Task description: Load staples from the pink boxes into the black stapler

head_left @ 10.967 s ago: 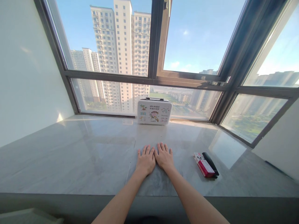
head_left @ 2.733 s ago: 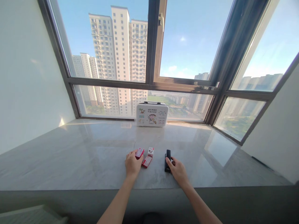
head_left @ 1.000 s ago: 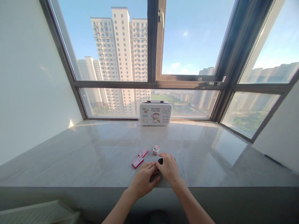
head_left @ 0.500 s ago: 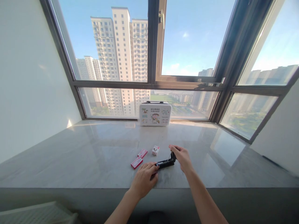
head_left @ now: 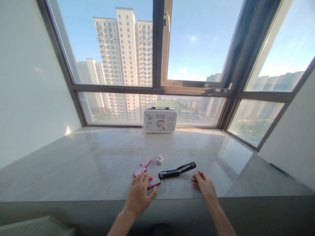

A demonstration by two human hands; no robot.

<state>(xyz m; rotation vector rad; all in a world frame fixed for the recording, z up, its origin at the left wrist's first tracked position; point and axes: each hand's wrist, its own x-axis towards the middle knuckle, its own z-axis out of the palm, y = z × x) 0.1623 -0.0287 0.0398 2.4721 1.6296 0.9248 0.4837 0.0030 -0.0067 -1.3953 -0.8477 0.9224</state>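
A black stapler [head_left: 176, 170] lies swung fully open and flat on the marble sill [head_left: 73, 164]. My left hand [head_left: 139, 195] rests with fingers loosely spread on a small red staple box [head_left: 154, 181]. Two more red boxes [head_left: 143, 166] lie just beyond it, and a small white box [head_left: 160, 159] stands farther back. My right hand [head_left: 204, 184] lies on the sill just right of the stapler's open end, fingers relaxed and apart, holding nothing.
A white tin case with cartoon print [head_left: 160, 120] stands against the window at the back. The window frame [head_left: 157, 88] runs across behind it. White walls close in the sill on both sides.
The stapler, held at both ends half a second ago, now lies fully opened on the sill. My right hand has let go and drawn back; my left has shifted onto a red box.
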